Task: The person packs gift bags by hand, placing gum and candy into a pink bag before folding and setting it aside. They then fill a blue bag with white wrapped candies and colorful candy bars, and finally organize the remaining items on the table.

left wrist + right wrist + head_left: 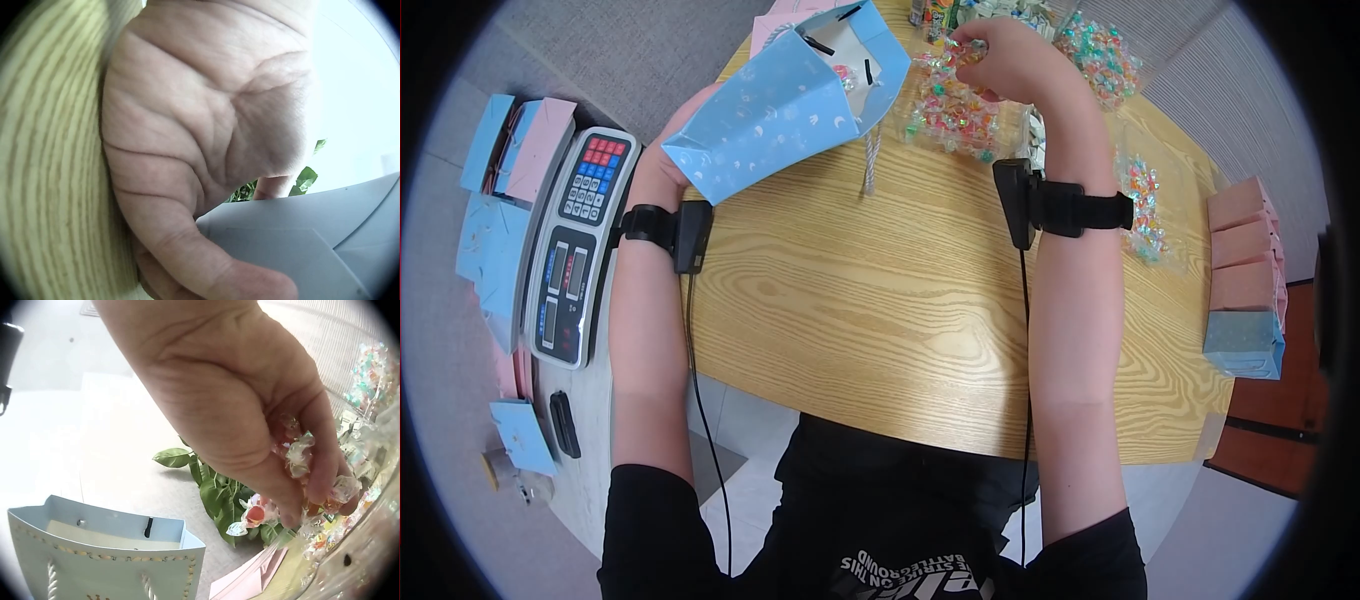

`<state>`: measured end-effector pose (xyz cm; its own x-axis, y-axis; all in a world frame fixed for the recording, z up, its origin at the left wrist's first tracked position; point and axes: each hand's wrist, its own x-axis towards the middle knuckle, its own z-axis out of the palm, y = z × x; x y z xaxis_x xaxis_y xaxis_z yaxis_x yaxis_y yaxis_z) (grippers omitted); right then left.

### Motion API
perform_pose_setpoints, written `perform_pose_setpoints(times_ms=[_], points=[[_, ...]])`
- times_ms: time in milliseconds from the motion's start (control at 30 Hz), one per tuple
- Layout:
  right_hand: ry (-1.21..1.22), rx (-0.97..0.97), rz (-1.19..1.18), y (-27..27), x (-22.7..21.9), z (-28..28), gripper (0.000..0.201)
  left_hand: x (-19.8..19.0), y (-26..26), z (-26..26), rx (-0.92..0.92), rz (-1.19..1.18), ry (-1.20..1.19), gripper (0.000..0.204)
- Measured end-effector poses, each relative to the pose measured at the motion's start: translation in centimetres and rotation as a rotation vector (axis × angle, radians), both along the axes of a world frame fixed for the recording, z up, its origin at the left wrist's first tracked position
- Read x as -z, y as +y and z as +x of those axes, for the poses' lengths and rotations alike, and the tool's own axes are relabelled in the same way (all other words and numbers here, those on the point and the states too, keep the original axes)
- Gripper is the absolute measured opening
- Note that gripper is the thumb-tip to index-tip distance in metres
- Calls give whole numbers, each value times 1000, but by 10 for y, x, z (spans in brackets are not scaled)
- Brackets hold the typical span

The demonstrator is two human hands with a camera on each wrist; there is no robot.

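My left hand (662, 160) grips a light blue paper gift bag (785, 100) at its bottom end, holding it tilted with the open mouth toward the candies; the thumb (206, 262) presses on the bag (300, 244). My right hand (1000, 55) is curled around a handful of clear-wrapped colourful candies (306, 469), lifted above a clear plastic box of candies (960, 110). The blue bag (106, 556) stands open below and left of that hand. One candy (845, 75) lies inside the bag's mouth.
A round wooden table (880, 310) carries more clear candy containers (1100, 50) and loose candies (1145, 205) on the right. Pink and blue folded bags (1245, 280) are stacked at the right edge. A digital scale (580, 240) and flat bags (510, 150) lie left.
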<state>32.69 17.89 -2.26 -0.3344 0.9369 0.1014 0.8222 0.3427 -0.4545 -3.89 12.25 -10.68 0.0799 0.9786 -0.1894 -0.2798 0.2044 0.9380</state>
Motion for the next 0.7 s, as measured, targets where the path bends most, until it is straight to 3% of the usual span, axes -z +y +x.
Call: perform_pose_setpoints(times_ms=[100, 167, 300, 367, 500, 567, 600, 667, 700], points=[[-75, 7, -41, -13, -16, -4, 45, -1, 0, 1, 1, 4, 10, 32], [-106, 1, 121, -23, -30, -8, 32, -1, -1, 2, 1, 6, 17, 33], [4, -28, 13, -68, -72, -22, 37, -2, -2, 3, -4, 9, 27, 33], [123, -219, 90, -75, -76, -32, 35, -2, -2, 3, -5, 12, 34, 33], [110, -298, 118, -72, -52, -64, 29, -4, -3, 4, 0, 19, 42, 33], [285, -513, 148, -61, -22, -85, 38, -4, -4, 4, 5, 27, 41, 32], [286, -512, 149, -60, -17, -90, 38, -5, -4, 4, 9, 31, 40, 31], [109, -491, 250, -62, -11, -95, 35, -5, -3, 3, 19, 38, 39, 31], [254, -534, 214, -57, -6, -95, 33, -5, -2, 3, 22, 42, 38, 30]])
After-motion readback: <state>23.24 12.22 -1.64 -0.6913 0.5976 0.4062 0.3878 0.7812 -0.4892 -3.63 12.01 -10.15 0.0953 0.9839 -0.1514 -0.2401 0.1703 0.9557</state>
